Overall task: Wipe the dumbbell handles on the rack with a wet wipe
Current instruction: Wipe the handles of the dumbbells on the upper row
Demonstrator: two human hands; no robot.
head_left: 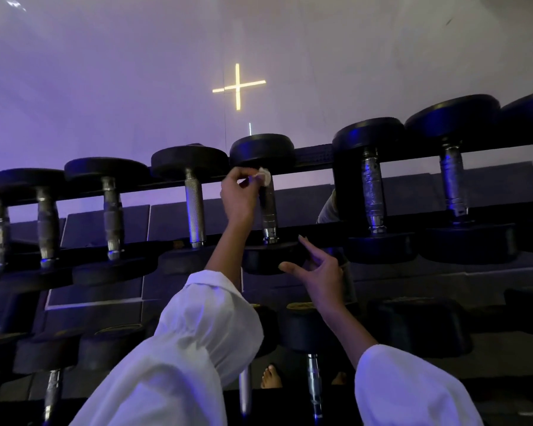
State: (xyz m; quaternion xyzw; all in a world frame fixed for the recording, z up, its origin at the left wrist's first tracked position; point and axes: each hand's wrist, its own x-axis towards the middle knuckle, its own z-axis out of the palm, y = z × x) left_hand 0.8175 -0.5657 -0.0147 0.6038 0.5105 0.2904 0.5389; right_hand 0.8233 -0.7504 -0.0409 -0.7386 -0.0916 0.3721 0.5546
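A row of black dumbbells with steel handles lies across the rack's top rails (pixel 317 230). My left hand (pixel 239 193) pinches a small white wet wipe (pixel 264 176) against the far end of the middle dumbbell's handle (pixel 269 210), just under its far head. My right hand (pixel 319 269) hovers with fingers spread and relaxed beside that dumbbell's near head (pixel 270 256); whether it touches the head I cannot tell. Both arms wear white sleeves.
Neighbouring handles stand close on both sides, one to the left (pixel 195 207) and one to the right (pixel 372 192). A lower tier holds more dumbbells (pixel 313 333). Bare feet (pixel 271 376) show on the floor below. A mirrored wall with a glowing cross (pixel 238 86) rises behind the rack.
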